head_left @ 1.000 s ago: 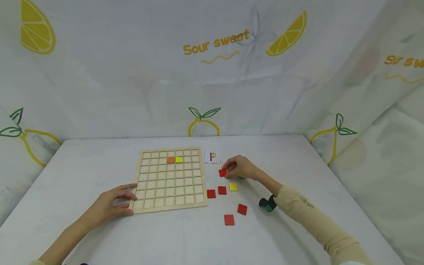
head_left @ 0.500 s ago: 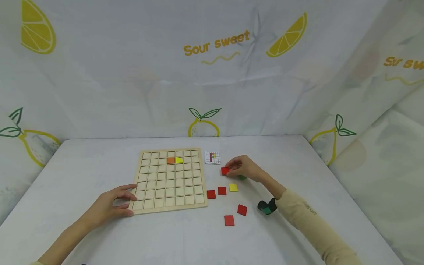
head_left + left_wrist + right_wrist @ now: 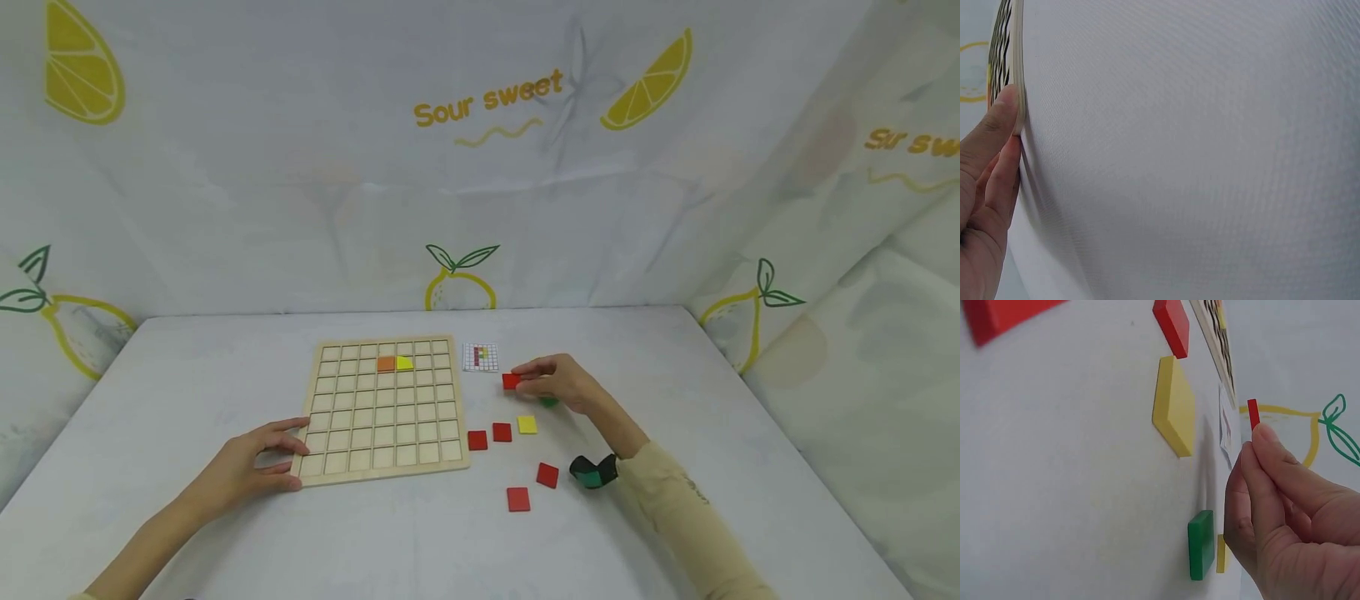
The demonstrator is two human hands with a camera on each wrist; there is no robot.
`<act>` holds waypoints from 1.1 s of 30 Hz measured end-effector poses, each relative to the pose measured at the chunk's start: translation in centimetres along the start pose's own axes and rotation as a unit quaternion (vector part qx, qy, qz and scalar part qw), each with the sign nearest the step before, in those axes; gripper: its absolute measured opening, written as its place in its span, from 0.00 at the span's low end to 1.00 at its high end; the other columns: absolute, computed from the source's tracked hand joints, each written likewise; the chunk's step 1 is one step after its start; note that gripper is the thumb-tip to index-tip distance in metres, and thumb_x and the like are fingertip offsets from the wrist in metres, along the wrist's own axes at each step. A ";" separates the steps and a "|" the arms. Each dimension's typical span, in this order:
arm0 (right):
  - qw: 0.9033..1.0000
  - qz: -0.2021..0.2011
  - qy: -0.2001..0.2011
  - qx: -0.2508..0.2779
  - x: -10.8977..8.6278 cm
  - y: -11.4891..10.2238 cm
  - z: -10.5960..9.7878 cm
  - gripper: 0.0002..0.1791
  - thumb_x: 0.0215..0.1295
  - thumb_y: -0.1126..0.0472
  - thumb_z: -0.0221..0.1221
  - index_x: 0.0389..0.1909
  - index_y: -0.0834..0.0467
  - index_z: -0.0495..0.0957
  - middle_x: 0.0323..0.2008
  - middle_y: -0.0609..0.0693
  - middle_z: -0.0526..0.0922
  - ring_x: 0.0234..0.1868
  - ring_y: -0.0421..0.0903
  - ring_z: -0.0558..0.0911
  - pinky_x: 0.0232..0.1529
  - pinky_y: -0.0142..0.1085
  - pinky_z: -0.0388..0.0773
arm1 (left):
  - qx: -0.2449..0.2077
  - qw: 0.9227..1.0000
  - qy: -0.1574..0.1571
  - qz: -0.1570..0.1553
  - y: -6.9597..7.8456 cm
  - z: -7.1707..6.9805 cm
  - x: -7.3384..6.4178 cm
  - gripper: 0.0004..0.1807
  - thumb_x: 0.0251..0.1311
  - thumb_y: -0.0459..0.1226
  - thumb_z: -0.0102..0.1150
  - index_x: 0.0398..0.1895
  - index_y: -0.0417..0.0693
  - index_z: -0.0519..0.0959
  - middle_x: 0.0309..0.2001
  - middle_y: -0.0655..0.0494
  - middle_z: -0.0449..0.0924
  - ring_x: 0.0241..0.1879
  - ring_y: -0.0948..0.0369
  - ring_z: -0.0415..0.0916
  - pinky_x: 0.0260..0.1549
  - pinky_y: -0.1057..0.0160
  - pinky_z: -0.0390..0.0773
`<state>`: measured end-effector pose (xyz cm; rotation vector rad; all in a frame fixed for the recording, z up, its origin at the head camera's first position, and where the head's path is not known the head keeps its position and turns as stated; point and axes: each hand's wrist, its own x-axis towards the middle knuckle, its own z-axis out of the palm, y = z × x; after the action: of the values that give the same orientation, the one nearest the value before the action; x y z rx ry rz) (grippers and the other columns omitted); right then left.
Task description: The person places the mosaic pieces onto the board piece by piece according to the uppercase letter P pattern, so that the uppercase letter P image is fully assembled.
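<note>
— The far side is being closed off by a lemon-print cloth (image 3: 300,217), and its lettering is being shown in orange. What is being handled on the white table (image 3: 375,542)?

— On the left, a wooden grid board (image 3: 385,415) is being touched along its left edge by the left hand (image 3: 251,467), thumb and fingers parted.

— Is anything being held in its cells?

— In the second row from the far side, two neighbouring cells are being filled: the left by an orange square tile (image 3: 386,364), the right by a yellow piece (image 3: 404,363).

— And where is the red tile (image 3: 511,382) being held?

— To the right of the board, near the pattern card (image 3: 480,357). It is being pinched, raised off the table, between thumb and fingers of the right hand (image 3: 562,383).

— What is being seen around that hand?

— A green tile (image 3: 550,402) is being partly hidden below it. Nearer, a yellow square tile (image 3: 527,425) is being accompanied by four other red tiles (image 3: 502,432).
</note>
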<state>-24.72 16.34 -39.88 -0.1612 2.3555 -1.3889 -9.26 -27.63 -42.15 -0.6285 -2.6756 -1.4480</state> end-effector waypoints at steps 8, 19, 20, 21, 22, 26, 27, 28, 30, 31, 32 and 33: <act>0.999 0.024 0.016 0.025 0.8 -2.0 1.2 0.18 0.58 0.65 0.67 0.50 0.62 0.81 0.47 0.55 0.80 0.45 0.48 0.75 0.36 0.26 0.78 | 0.001 1.000 -0.001 -0.001 0.2 0.0 0.0 0.18 0.43 0.32 0.74 0.39 0.43 0.80 0.61 0.77 0.66 0.50 0.82 0.68 0.39 0.66 0.85; 0.996 0.040 0.022 0.073 3.0 -3.5 3.5 0.17 0.58 0.67 0.67 0.50 0.61 0.82 0.47 0.54 0.81 0.45 0.47 0.76 0.44 0.29 0.82 | 0.001 1.000 0.001 0.006 0.2 0.0 0.0 0.18 0.42 0.31 0.74 0.39 0.42 0.80 0.60 0.74 0.67 0.50 0.82 0.68 0.39 0.67 0.85; 0.996 0.038 0.021 0.077 3.1 -3.6 3.6 0.17 0.58 0.67 0.67 0.50 0.62 0.82 0.47 0.55 0.81 0.44 0.46 0.77 0.45 0.30 0.82 | 0.001 1.000 0.001 0.006 0.2 0.0 0.0 0.18 0.42 0.31 0.74 0.38 0.42 0.80 0.60 0.72 0.68 0.50 0.82 0.68 0.39 0.66 0.85; 0.995 0.036 0.019 0.086 3.3 -3.8 3.8 0.17 0.58 0.68 0.66 0.50 0.63 0.81 0.47 0.55 0.81 0.43 0.46 0.78 0.46 0.31 0.83 | 0.003 1.000 0.001 0.005 0.2 0.0 0.0 0.18 0.42 0.32 0.74 0.38 0.43 0.80 0.61 0.70 0.68 0.50 0.83 0.68 0.39 0.67 0.85; 0.995 0.034 0.017 0.092 3.4 -3.9 4.0 0.18 0.58 0.68 0.66 0.50 0.63 0.81 0.47 0.56 0.81 0.43 0.46 0.78 0.48 0.32 0.83 | 0.004 1.000 0.001 0.002 0.2 0.0 0.0 0.18 0.42 0.32 0.74 0.38 0.43 0.80 0.61 0.68 0.69 0.50 0.83 0.68 0.39 0.67 0.85; 0.993 0.022 0.005 0.114 3.8 -4.5 4.7 0.18 0.57 0.71 0.66 0.50 0.66 0.80 0.47 0.57 0.82 0.39 0.43 0.80 0.50 0.35 0.83 | 0.008 1.000 0.001 -0.004 0.2 -0.1 0.0 0.18 0.42 0.33 0.75 0.38 0.44 0.80 0.61 0.60 0.70 0.50 0.83 0.68 0.39 0.67 0.85; 0.993 0.020 0.001 0.120 3.9 -4.7 4.9 0.19 0.57 0.71 0.66 0.51 0.67 0.80 0.47 0.57 0.82 0.39 0.43 0.80 0.50 0.35 0.82 | 0.008 1.000 0.001 -0.004 0.1 -0.1 0.0 0.18 0.42 0.33 0.75 0.38 0.44 0.80 0.61 0.59 0.70 0.50 0.83 0.68 0.39 0.67 0.85; 0.992 0.017 -0.004 0.125 4.0 -4.9 5.1 0.19 0.57 0.72 0.65 0.51 0.67 0.79 0.47 0.57 0.83 0.38 0.42 0.80 0.50 0.35 0.82 | 0.007 1.000 0.001 -0.003 0.1 -0.1 0.0 0.18 0.42 0.33 0.75 0.38 0.44 0.80 0.61 0.57 0.70 0.50 0.83 0.68 0.39 0.67 0.85; 0.990 0.009 -0.013 0.139 4.3 -5.3 5.5 0.19 0.57 0.73 0.65 0.51 0.69 0.79 0.48 0.58 0.82 0.37 0.41 0.81 0.51 0.36 0.82 | 0.004 1.000 0.000 -0.002 0.1 -0.1 0.1 0.18 0.42 0.33 0.75 0.38 0.44 0.80 0.61 0.54 0.71 0.50 0.82 0.68 0.39 0.66 0.85; 0.989 0.007 -0.018 0.145 4.4 -5.5 5.8 0.19 0.57 0.74 0.64 0.51 0.69 0.78 0.48 0.58 0.82 0.37 0.40 0.81 0.51 0.37 0.82 | 0.004 1.000 -0.001 -0.002 0.1 0.0 0.1 0.18 0.42 0.33 0.75 0.38 0.44 0.80 0.61 0.51 0.71 0.50 0.82 0.68 0.39 0.66 0.85; 0.988 0.005 -0.022 0.152 4.5 -5.7 6.0 0.19 0.57 0.75 0.64 0.51 0.70 0.78 0.48 0.59 0.82 0.36 0.40 0.81 0.52 0.39 0.82 | 0.003 1.000 -0.001 -0.002 0.1 0.0 0.1 0.18 0.42 0.33 0.75 0.38 0.43 0.80 0.61 0.48 0.71 0.50 0.82 0.69 0.40 0.66 0.85; 0.987 0.005 -0.025 0.156 4.6 -6.0 6.2 0.19 0.57 0.75 0.64 0.51 0.70 0.78 0.48 0.59 0.82 0.36 0.40 0.81 0.53 0.40 0.81 | 0.002 1.000 -0.002 -0.002 0.1 0.0 0.1 0.18 0.42 0.33 0.75 0.38 0.43 0.80 0.61 0.43 0.71 0.50 0.82 0.69 0.40 0.66 0.85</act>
<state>-27.10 6.91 -38.72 -0.0932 2.0627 -1.7040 -9.33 -27.57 -42.08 -0.6267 -2.6830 -1.4446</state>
